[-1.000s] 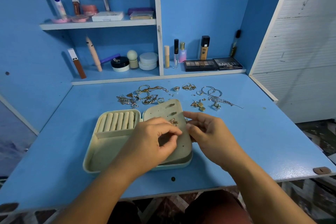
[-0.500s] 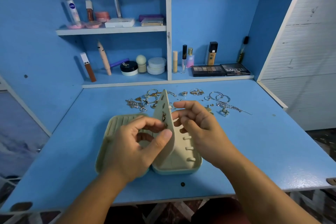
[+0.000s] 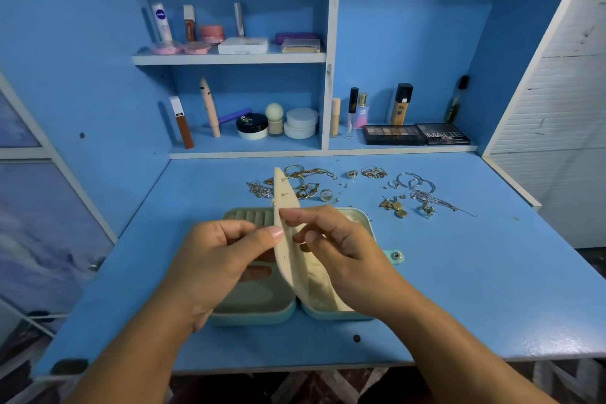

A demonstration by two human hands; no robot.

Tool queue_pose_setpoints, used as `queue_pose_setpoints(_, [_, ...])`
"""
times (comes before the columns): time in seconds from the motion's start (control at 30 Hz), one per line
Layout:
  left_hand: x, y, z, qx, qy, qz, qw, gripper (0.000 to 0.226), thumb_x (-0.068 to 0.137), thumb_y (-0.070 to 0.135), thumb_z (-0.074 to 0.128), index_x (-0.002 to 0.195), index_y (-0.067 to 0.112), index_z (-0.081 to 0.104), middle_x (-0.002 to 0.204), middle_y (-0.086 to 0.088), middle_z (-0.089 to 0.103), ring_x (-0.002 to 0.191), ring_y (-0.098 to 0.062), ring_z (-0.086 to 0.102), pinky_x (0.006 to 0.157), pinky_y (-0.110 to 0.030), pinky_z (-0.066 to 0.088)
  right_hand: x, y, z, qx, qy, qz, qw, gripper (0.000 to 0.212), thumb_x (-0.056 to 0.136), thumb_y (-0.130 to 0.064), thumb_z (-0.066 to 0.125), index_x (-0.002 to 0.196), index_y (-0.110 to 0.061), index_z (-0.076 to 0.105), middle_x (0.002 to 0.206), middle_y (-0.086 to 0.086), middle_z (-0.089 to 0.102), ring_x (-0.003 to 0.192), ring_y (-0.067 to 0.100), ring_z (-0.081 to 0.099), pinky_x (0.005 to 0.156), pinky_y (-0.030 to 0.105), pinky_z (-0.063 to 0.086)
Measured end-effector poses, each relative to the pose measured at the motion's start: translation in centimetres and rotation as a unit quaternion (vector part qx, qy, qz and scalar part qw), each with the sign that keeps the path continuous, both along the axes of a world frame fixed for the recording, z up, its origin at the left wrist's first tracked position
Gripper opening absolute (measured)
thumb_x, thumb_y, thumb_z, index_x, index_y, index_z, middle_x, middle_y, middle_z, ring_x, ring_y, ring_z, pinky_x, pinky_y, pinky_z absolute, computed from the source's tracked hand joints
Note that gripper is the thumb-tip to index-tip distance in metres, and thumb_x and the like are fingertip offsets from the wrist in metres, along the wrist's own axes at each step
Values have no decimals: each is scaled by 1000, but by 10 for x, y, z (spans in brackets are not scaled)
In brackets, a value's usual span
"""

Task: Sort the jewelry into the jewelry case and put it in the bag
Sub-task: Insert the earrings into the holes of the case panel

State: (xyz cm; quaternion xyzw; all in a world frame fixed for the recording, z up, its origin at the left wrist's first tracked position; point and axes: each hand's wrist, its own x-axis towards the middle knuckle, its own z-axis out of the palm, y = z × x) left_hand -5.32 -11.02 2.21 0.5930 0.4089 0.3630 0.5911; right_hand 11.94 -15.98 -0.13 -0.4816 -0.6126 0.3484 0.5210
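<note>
Near edge: both forearms reach in over the blue table [image 3: 492, 272]; left hand [image 3: 210, 259] pinches the left face of the upright flap [image 3: 287, 223] with thumb and fingers; right hand [image 3: 341, 246] has fingertips on the flap's right face, whether actually gripping it I cannot tell. Jewelry case [image 3: 259, 308] lies open under the hands, ring rolls at its far left, snap tab [image 3: 395, 256] poking out right; the flap stands on edge between the halves. Step seems to be fixing an earring through the flap; next calls for fine work behind it. Farther: loose jewelry [image 3: 403, 197] scattered beyond the case, unsorted; cosmetics on the shelves [image 3: 229, 57]; no bag in view.
</note>
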Motion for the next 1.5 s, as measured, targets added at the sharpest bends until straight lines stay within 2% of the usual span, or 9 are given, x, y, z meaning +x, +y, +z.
queue_pose_setpoints(0.13, [-8,3,-3,-86,-41,-8,995,43,44,42,76,72,10,78,80,-14,74,72,-17,69,61,-29,57,10,8,3,-65,33,-7,997,33,95,0,41,92,-21,68,88,-8,68,83,10,62,78,23,51])
queue_pose_setpoints(0.3, [-15,4,-9,-141,-96,-4,985,30,47,28,74,71,9,79,76,-12,74,65,-14,70,52,-24,55,63,44,10,-97,-273,-220,932,20,93,-13,51,97,-24,67,83,-8,66,68,13,62,58,21,46])
queue_pose_setpoints(0.43, [-17,6,-12,-155,-119,5,981,34,48,28,74,73,5,78,81,-16,74,68,-17,71,55,-26,57,98,87,9,-122,-425,-216,871,22,94,-12,50,105,-7,68,108,6,67,81,23,60,70,31,50])
queue_pose_setpoints(0.57, [-18,5,-11,-171,-135,5,976,22,66,17,61,71,4,78,79,-17,74,66,-18,71,53,-26,56,107,114,7,-176,-521,-159,820,24,95,-21,51,107,-7,67,110,9,65,93,25,59,81,35,51])
queue_pose_setpoints(0.83, [-27,6,-11,-189,-134,-6,973,23,70,12,59,77,-1,77,85,-22,72,69,-22,71,56,-28,58,102,125,3,-166,-527,-109,826,19,92,-24,59,104,-16,71,111,1,67,97,19,57,92,34,49])
queue_pose_setpoints(1.1, [-29,8,-14,-186,-142,-17,972,27,70,16,58,81,-1,77,87,-21,72,72,-22,71,59,-29,59,101,131,-5,-187,-584,-114,782,17,95,-21,49,100,-14,63,104,7,63,92,24,56,83,36,51])
queue_pose_setpoints(1.23, [-30,9,-16,-176,-140,-24,974,26,71,17,59,80,3,78,86,-18,73,73,-20,71,65,-29,60,81,104,10,-59,-425,-185,884,12,95,-14,49,93,-11,61,96,2,59,81,18,56,70,25,44])
queue_pose_setpoints(1.33, [-31,10,-18,-165,-133,-34,977,22,71,18,64,80,4,78,85,-18,73,75,-20,71,68,-30,60,25,50,35,37,-264,-124,956,10,94,-20,56,88,-27,58,85,-13,59,76,0,55,66,9,41])
queue_pose_setpoints(1.5, [-30,9,-21,-143,-139,-39,979,34,66,25,74,88,-1,75,96,-26,71,84,-27,70,74,-34,59,-28,6,22,25,-157,-47,986,22,91,-19,61,80,-37,56,80,-17,62,77,0,55,68,10,42])
